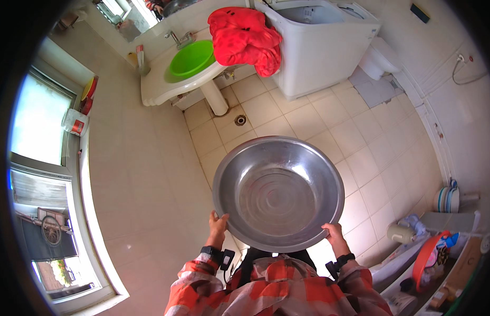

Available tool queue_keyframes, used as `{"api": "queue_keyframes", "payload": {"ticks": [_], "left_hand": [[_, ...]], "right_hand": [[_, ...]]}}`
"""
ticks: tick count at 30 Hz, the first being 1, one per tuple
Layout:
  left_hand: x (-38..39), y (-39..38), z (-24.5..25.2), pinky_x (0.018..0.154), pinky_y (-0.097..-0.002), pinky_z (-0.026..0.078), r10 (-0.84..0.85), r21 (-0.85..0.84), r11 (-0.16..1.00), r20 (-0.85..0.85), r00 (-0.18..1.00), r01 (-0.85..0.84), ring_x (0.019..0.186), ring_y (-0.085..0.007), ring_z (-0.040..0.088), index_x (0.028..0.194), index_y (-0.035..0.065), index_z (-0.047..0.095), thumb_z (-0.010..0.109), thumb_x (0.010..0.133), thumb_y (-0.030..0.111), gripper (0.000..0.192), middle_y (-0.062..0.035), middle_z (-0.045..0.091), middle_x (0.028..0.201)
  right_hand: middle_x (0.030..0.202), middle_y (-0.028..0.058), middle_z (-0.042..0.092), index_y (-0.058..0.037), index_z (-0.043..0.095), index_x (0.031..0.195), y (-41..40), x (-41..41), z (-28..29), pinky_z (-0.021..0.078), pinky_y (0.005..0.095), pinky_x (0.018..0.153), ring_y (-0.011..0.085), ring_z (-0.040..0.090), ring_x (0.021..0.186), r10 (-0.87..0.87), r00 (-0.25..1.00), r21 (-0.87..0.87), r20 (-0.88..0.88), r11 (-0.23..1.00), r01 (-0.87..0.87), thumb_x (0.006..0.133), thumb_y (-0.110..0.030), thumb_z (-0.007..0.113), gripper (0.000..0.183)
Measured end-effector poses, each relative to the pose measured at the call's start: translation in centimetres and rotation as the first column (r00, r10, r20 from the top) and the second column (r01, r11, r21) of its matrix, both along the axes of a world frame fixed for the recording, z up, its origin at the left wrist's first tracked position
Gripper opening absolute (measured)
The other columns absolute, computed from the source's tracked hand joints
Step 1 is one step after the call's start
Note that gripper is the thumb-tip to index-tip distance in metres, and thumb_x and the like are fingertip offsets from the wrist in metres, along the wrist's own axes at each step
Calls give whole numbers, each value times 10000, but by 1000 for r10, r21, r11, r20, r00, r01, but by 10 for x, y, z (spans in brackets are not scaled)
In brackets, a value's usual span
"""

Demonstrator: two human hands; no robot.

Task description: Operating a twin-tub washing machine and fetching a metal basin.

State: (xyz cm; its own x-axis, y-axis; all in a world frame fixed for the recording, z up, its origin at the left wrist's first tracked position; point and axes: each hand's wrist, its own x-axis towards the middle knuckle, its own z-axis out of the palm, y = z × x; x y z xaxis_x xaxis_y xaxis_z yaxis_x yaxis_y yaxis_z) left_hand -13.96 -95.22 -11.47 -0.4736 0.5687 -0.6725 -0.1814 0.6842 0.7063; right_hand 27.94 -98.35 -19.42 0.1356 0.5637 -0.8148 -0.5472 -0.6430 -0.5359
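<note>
A wide stainless steel basin (pixel 276 193) is held up in front of my body above the tiled floor. Its inside shows only bare metal with ring marks on the bottom. My left hand (pixel 218 227) grips the near left rim, thumb over the edge. On the near right rim, my right hand (pixel 334 233) has the same kind of hold. The fingers under the rim are hidden on both sides. Each wrist wears a black strap with a small device.
Ahead stand a pedestal sink (pixel 158 89) holding a green plastic basin (pixel 193 59), red fabric (pixel 245 37) draped at its right side, and a white washing machine (pixel 320 51) with its lid up. A floor drain (pixel 240 120) lies below. Cluttered shelving (pixel 454 260) is at right, a window (pixel 43 118) at left.
</note>
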Motion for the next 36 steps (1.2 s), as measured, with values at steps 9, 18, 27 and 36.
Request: {"api": "queue_keyframes", "payload": {"ticks": [9,18,27,36], "left_hand": [[-12,14,25,800,-373,482,205,-13,978,206,957,-207,1027,-279,532,1223,1,387,502,823,84,424,-175,483,1168],[-51,23,6,765,-335,497,460,-164,886,186,868,-434,923,-278,595,1157,-23,440,497,824,66,349,-177,575,1036],[-85,62,-8,791,-324,485,441,-266,876,111,891,-401,928,-268,593,1161,6,455,500,836,87,337,-167,580,1037],[-43,55,-28,826,-347,474,570,-461,738,34,821,-493,960,-292,573,1180,-2,432,491,833,119,372,-195,549,1075]], "right_hand": [[667,85,527,18,532,761,192,-10,-35,476,384,520,233,546,571,133,983,-126,126,985,-117,575,24,607,201],[698,79,526,-1,517,809,307,-76,-95,475,397,630,228,559,637,155,979,-254,130,960,-119,616,-8,605,212],[648,72,519,-17,503,693,416,-152,-182,518,360,593,181,546,566,-51,998,-176,39,983,57,657,16,623,130],[570,36,478,-67,467,601,476,-186,-279,485,324,512,152,488,474,-184,982,-232,34,955,187,656,32,632,200]]}}
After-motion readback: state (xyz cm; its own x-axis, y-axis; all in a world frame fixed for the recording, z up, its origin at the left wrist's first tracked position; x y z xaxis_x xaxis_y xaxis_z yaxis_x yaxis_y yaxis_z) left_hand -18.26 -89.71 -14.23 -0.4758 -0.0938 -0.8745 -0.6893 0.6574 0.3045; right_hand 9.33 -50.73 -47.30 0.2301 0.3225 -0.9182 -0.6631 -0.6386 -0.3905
